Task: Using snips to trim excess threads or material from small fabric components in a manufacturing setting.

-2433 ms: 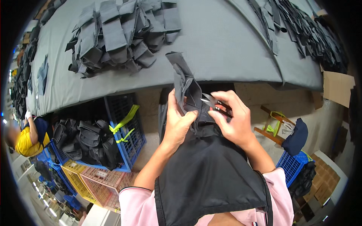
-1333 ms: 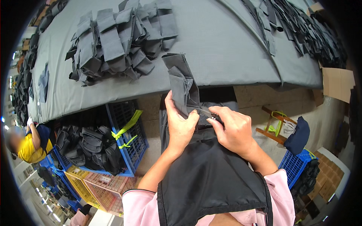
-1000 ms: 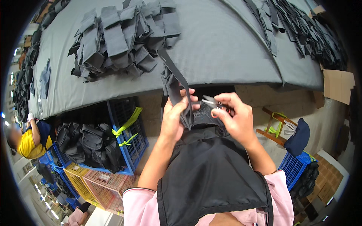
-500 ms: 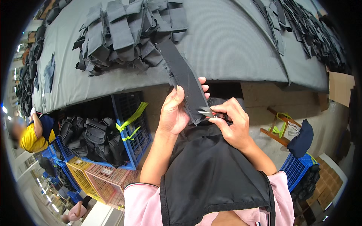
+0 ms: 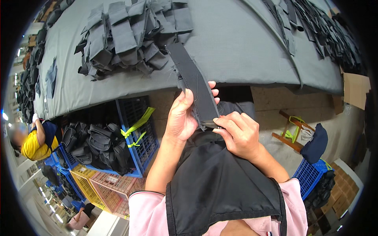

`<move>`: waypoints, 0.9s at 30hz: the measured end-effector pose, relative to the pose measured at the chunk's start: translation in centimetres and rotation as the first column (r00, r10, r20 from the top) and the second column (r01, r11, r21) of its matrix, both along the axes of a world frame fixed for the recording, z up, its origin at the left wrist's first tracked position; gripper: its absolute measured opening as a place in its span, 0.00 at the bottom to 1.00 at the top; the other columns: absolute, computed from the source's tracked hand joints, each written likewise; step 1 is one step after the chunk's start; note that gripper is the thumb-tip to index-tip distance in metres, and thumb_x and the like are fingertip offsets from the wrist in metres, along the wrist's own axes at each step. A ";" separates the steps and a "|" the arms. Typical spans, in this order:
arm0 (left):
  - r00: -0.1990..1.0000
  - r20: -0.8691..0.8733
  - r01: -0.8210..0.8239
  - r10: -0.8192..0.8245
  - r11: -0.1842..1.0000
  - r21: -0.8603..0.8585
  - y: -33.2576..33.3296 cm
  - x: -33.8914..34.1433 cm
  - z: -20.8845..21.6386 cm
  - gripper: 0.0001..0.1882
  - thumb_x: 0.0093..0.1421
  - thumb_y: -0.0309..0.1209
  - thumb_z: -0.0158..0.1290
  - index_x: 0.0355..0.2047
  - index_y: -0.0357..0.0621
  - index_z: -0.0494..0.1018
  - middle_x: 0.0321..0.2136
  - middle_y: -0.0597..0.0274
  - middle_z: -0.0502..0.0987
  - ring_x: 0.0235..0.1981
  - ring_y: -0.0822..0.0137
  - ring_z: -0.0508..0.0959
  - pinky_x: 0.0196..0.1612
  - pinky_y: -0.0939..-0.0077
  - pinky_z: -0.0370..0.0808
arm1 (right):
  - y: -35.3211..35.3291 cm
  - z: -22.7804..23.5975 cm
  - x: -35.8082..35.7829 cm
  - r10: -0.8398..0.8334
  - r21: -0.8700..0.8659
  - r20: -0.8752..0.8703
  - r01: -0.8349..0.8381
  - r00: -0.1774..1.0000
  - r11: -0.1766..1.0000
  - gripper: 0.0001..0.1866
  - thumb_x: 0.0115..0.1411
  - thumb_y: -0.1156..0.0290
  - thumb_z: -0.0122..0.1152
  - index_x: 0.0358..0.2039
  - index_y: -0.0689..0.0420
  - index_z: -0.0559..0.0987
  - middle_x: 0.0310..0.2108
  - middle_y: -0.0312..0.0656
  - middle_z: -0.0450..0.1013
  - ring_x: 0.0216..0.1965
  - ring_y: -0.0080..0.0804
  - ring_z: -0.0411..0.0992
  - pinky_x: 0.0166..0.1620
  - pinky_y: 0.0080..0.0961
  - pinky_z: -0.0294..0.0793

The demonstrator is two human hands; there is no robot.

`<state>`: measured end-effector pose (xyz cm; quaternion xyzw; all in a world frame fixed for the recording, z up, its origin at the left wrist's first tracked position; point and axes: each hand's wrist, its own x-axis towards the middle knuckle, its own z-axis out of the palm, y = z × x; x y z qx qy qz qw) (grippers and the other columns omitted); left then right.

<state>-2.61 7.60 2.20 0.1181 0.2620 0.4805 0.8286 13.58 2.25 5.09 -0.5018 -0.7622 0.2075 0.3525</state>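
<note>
A long dark grey fabric strip (image 5: 193, 84) with frayed threads along its left edge slants across the middle, its far end over the table edge. My left hand (image 5: 182, 116) is closed around the strip's near part, thumb on top and fingertips showing past its right edge. At the strip's near end, my right hand (image 5: 239, 131) pinches a pair of thread snips (image 5: 210, 123), mostly hidden by the fingers; their blades lie against the fabric. Beyond my hands, a heap of similar grey fabric pieces (image 5: 124, 37) covers the table's left part.
The grey cloth-covered table (image 5: 232, 59) spans the far side, with more dark strips (image 5: 323, 35) at right. Left below it stand a blue crate (image 5: 136, 157) of black bags and a pink crate (image 5: 114, 188). A wooden stool (image 5: 289, 135) is at right. A person in yellow (image 5: 35, 141) is far left.
My right hand has shifted slightly left, onto the strip's near end; the snips' blades, plainly visible before, are now largely covered by the fingers. My left hand keeps its hold.
</note>
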 end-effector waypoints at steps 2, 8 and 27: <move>1.000 -0.009 0.007 -0.007 1.000 -0.026 0.0 0.1 0.0 0.25 0.62 0.42 0.47 0.50 0.33 0.65 0.50 0.49 0.68 0.49 0.59 0.72 0.52 0.61 0.72 | -0.1 -0.2 0.1 0.001 0.031 0.020 -0.001 1.000 1.000 0.14 0.40 0.75 0.68 0.30 0.59 0.77 0.26 0.39 0.73 0.24 0.32 0.71 0.26 0.25 0.66; 1.000 -0.012 0.016 -0.017 1.000 -0.009 0.2 0.2 0.4 0.24 0.62 0.41 0.46 0.51 0.33 0.64 0.50 0.48 0.68 0.48 0.58 0.72 0.52 0.60 0.72 | 0.0 -0.2 0.4 -0.038 0.094 -0.058 0.044 0.998 0.995 0.13 0.40 0.74 0.67 0.30 0.57 0.77 0.23 0.35 0.69 0.20 0.30 0.67 0.24 0.25 0.63; 0.995 0.100 0.027 -0.020 0.997 -0.072 -0.6 0.7 0.5 0.25 0.67 0.44 0.35 0.54 0.35 0.61 0.53 0.48 0.66 0.52 0.57 0.69 0.53 0.61 0.70 | 2.3 -0.2 0.2 -0.134 -0.213 -0.260 0.078 0.956 0.974 0.12 0.45 0.76 0.65 0.32 0.59 0.76 0.28 0.39 0.69 0.23 0.30 0.71 0.26 0.24 0.70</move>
